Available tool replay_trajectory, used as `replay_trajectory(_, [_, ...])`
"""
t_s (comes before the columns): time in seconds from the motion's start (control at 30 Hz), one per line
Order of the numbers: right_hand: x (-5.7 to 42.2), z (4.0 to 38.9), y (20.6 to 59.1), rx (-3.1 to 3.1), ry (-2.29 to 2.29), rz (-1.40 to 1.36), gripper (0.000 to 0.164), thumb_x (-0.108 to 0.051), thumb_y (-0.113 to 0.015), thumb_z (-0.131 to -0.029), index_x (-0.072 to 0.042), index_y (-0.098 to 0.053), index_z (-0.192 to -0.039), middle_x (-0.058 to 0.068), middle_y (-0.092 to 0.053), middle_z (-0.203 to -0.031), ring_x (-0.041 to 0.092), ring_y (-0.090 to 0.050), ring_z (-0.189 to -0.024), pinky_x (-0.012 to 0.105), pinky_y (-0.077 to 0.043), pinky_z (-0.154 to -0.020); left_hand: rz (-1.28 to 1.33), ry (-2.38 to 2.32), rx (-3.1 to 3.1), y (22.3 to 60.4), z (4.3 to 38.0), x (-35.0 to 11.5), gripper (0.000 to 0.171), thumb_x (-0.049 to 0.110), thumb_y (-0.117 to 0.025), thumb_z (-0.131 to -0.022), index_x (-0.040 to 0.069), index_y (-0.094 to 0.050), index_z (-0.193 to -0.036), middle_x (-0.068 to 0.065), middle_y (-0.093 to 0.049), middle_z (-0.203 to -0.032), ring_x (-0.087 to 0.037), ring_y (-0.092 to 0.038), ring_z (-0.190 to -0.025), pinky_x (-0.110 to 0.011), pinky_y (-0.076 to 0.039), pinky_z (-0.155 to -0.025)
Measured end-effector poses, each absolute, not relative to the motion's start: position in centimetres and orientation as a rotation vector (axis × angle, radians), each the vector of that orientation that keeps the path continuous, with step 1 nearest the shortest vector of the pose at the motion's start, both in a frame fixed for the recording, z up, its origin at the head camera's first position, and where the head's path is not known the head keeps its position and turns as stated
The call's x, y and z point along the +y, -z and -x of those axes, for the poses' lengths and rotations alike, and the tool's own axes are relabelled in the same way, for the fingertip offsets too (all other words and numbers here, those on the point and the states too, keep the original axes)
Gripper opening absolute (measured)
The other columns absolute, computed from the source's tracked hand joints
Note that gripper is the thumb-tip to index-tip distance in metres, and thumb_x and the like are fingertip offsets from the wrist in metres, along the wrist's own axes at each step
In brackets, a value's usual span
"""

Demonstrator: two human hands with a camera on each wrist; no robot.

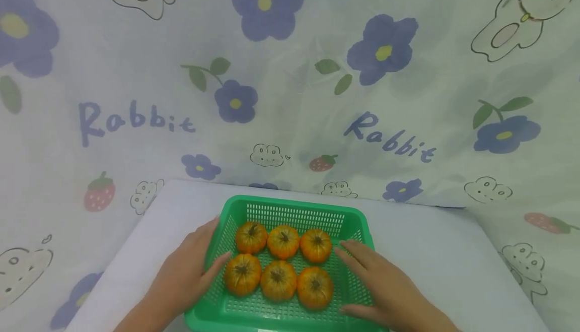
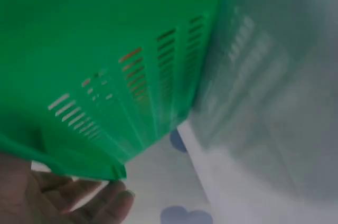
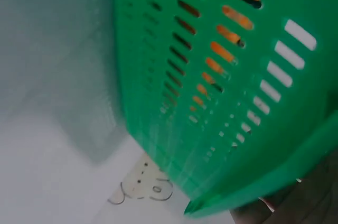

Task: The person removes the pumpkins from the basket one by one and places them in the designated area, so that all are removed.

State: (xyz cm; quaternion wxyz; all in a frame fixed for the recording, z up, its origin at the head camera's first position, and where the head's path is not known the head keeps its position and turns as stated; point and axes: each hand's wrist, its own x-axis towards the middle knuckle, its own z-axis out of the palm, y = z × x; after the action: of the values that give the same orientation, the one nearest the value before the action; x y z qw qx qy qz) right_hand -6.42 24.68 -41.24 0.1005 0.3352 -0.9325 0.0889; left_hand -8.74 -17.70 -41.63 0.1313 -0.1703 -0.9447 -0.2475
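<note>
A green plastic basket (image 1: pixel 290 311) with slotted walls stands on the white table. Inside it sit several small orange pumpkins (image 1: pixel 278 280) in two rows. At the basket's left rim is my left hand (image 1: pixel 183 266), its thumb reaching over the rim and its fingers extended along the outside. The left wrist view shows these fingers (image 2: pixel 113 203) close by the rim; firm contact cannot be made out. My right hand (image 1: pixel 385 286) lies over the right rim, fingers spread and fairly straight, pointing inward near the pumpkins. In the right wrist view the rim hides most of that hand.
The white table (image 1: pixel 435 251) extends to both sides of the basket and faintly reflects its walls. Behind it hangs a pale cloth (image 1: pixel 290 120) printed with purple flowers, rabbits, strawberries and the word Rabbit.
</note>
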Motion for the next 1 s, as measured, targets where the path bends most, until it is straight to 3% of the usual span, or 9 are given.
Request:
replay_trajectory(0.13, [23.2, 7.0, 41.4, -2.724, -0.308, -1.094, 0.093, -0.061, -0.086, -0.080, -0.014, -0.051, -0.152, 0.005, -0.052, -0.153, 0.025, -0.059, -0.131, 0.044, -0.058, -0.094, 0.387, 0.758, -2.767, 41.9, 9.0, -17.0, 0.074, 0.038, -0.064, -0.105, 0.001, -0.031, -0.161, -0.021, -0.044, -0.158, -0.043, -0.049, -0.138, -0.064, -0.045, -0.106])
replay_trajectory(0.3, [21.8, 7.3, 41.8, -2.845, -0.386, -1.168, 0.080, -0.058, -0.081, -0.086, -0.016, -0.055, -0.149, 0.001, -0.063, -0.138, 0.020, -0.066, -0.116, 0.041, -0.060, -0.088, 0.201, 0.846, -2.911, 42.1, 8.9, -16.4, 0.081, 0.043, -0.059, -0.107, -0.003, -0.023, -0.162, -0.027, -0.040, -0.158, -0.050, -0.051, -0.134, -0.065, -0.045, -0.104])
replay_trajectory(0.43, [21.2, 7.6, 42.3, -2.927, -0.351, -1.163, 0.078, -0.058, -0.082, -0.085, -0.018, -0.057, -0.147, -0.001, -0.067, -0.133, 0.019, -0.068, -0.112, 0.043, -0.059, -0.088, 0.040, 1.002, -3.013, 42.1, 9.2, -16.3, 0.072, 0.045, -0.052, -0.110, -0.001, -0.030, -0.160, -0.027, -0.060, -0.139, -0.039, -0.070, -0.105, -0.053, -0.059, -0.083])
replay_trajectory(0.57, [20.8, 8.1, 42.4, -2.942, -0.248, -1.152, 0.077, -0.054, -0.086, -0.080, -0.018, -0.061, -0.143, -0.003, -0.068, -0.131, 0.020, -0.068, -0.112, 0.044, -0.058, -0.091, -0.066, 1.180, -3.026, 42.0, 9.7, -16.5, 0.058, 0.047, -0.040, -0.113, 0.005, -0.042, -0.153, -0.015, -0.071, -0.106, -0.018, -0.067, -0.075, -0.037, -0.056, -0.057])
replay_trajectory(0.73, [20.3, 8.3, 42.3, -2.948, -0.177, -1.142, 0.075, -0.051, -0.088, -0.079, -0.017, -0.063, -0.140, -0.003, -0.069, -0.129, 0.021, -0.068, -0.111, 0.045, -0.058, -0.092, -0.124, 1.242, -3.034, 42.0, 9.8, -16.8, 0.056, 0.050, -0.029, -0.114, 0.004, -0.047, -0.141, -0.005, -0.062, -0.083, -0.017, -0.059, -0.066, -0.034, -0.051, -0.053])
replay_trajectory(1.0, [20.1, 8.1, 42.4, -2.999, -0.160, -1.076, 0.071, -0.052, -0.088, -0.078, -0.017, -0.064, -0.136, -0.003, -0.070, -0.123, 0.021, -0.068, -0.109, 0.046, -0.057, -0.093, -0.211, 1.364, -3.013, 42.6, 9.6, -16.9, 0.052, 0.053, -0.029, -0.113, 0.007, -0.052, -0.110, -0.006, -0.054, -0.074, -0.020, -0.054, -0.062, -0.036, -0.049, -0.053])
